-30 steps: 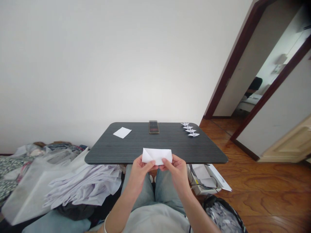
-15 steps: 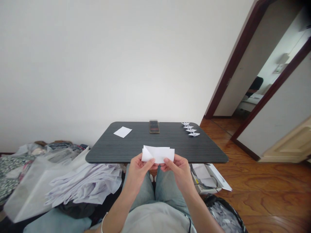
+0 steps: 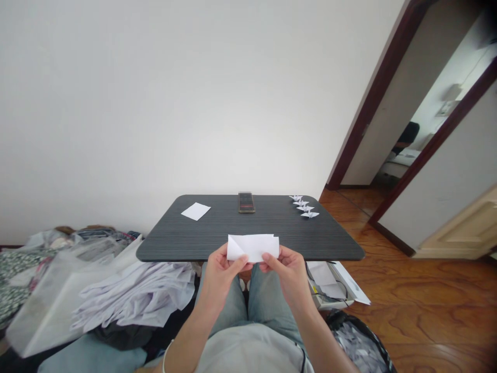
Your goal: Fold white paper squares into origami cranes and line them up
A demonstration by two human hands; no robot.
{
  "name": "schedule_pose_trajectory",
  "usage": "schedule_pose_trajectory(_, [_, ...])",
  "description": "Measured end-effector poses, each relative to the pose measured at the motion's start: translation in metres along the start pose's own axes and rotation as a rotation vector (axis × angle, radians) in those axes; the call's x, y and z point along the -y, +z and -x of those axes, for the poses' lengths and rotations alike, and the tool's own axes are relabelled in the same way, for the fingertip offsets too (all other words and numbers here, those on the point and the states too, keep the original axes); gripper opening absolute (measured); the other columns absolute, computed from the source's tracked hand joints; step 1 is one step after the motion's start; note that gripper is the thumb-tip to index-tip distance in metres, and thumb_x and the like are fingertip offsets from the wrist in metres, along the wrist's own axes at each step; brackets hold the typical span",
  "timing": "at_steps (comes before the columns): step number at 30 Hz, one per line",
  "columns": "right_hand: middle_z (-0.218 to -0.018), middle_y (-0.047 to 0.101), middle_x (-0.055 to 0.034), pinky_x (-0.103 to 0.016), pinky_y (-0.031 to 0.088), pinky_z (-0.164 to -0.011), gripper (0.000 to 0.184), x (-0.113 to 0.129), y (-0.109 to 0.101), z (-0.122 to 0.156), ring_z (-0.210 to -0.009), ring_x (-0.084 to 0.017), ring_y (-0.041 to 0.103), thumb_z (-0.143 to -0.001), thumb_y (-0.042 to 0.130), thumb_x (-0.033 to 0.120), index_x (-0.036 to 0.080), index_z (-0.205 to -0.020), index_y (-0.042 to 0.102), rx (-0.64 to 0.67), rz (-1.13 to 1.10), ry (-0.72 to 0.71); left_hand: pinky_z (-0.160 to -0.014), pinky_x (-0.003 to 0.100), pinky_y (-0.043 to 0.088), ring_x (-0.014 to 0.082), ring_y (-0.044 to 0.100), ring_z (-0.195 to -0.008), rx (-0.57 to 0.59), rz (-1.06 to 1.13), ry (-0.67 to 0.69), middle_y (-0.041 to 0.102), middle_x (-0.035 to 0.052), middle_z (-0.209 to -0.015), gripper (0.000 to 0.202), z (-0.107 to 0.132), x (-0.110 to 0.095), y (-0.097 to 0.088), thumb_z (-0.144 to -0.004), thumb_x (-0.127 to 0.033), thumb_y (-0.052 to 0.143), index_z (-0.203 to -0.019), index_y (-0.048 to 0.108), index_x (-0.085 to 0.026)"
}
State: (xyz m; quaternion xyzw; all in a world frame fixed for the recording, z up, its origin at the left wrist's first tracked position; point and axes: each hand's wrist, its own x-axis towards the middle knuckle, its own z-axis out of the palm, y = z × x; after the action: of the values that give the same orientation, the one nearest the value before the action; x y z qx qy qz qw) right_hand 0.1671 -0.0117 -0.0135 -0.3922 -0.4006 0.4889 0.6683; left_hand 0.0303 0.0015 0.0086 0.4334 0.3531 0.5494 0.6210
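Left hand [image 3: 221,273] and right hand [image 3: 289,270] holding a folded white paper rectangle [image 3: 253,247] over the near edge of a dark grey wood-grain table [image 3: 186,243].

The table stands against a plain white wall [image 3: 194,103] on a reddish wooden floor [image 3: 427,311]. A dark-framed doorway [image 3: 407,134] opens to the right of the fingers [image 3: 239,259], and a heap of white sheets and bags [image 3: 132,295] lies to their left. The fingers of both hands are closed in a pinch on the paper's lower edge, thumbs on the near side. Counts: one held paper; beyond the fingers, one flat white sheet [image 3: 195,211] to the left, one small dark rectangular device [image 3: 246,202] straight ahead, and four small white folded paper figures [image 3: 304,206] in a row to the right. Compared with half a second earlier, the paper's loose upper layer lies closer on the layer beneath, and the hands are nearly where they were.
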Motion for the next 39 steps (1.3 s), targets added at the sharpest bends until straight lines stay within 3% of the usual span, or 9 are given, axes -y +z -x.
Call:
schedule_pose_trajectory(5, [-0.05,0.065,0.0,-0.02,0.047,-0.046,0.021,0.0,0.0,-0.001,-0.044,-0.01,0.057,-0.064,0.075,0.028,0.016,-0.056,0.061,-0.015,-0.002,-0.007,-0.06,0.02,0.054,0.0129,0.063,-0.07,0.02,-0.031,0.036,0.07,0.0037,-0.083,0.032,-0.001,0.003,-0.002,-0.062,-0.024,0.075,-0.091,0.065,-0.013])
schedule_pose_trajectory(21, [-0.049,0.062,0.0015,-0.022,0.048,-0.046,0.023,0.002,0.001,0.001,-0.043,-0.011,0.056,-0.065,0.074,0.029,0.017,-0.055,0.057,-0.025,0.054,-0.032,-0.061,0.023,0.054,0.0135,0.064,-0.064,-0.02,-0.034,0.039,0.069,0.0029,-0.077,0.033,0.001,0.003,0.006,-0.059,-0.02,0.076,-0.086,0.059,-0.014])
schedule_pose_trajectory(28, [-0.05,0.061,0.0024,-0.021,0.047,-0.046,0.023,0.003,0.002,0.001,-0.044,-0.011,0.056,-0.064,0.075,0.029,0.017,-0.056,0.057,-0.027,0.058,-0.044,-0.066,0.025,0.053,0.0155,0.064,-0.072,0.015,-0.019,0.023,0.069,0.0038,-0.081,0.036,0.003,0.001,0.008,-0.059,-0.019,0.075,-0.091,0.058,-0.014])
schedule_pose_trajectory(33, [-0.049,0.061,0.0019,-0.022,0.046,-0.045,0.026,0.004,0.002,0.001,-0.044,-0.011,0.056,-0.065,0.074,0.03,0.017,-0.055,0.054,-0.032,0.067,-0.058,-0.062,0.023,0.052,0.0145,0.064,-0.067,0.023,-0.031,0.03,0.067,0.0007,-0.074,0.032,0.002,0.002,0.007,-0.059,-0.018,0.075,-0.085,0.057,-0.014])
schedule_pose_trajectory(39, [-0.051,0.061,0.0018,-0.022,0.046,-0.046,0.025,0.004,0.001,0.001,-0.044,-0.011,0.055,-0.066,0.073,0.03,0.018,-0.057,0.054,-0.036,0.081,-0.069,-0.063,0.024,0.053,0.0169,0.065,-0.071,-0.02,-0.03,0.045,0.07,0.0059,-0.084,0.032,0.003,0.002,0.008,-0.062,-0.024,0.073,-0.091,0.062,-0.013])
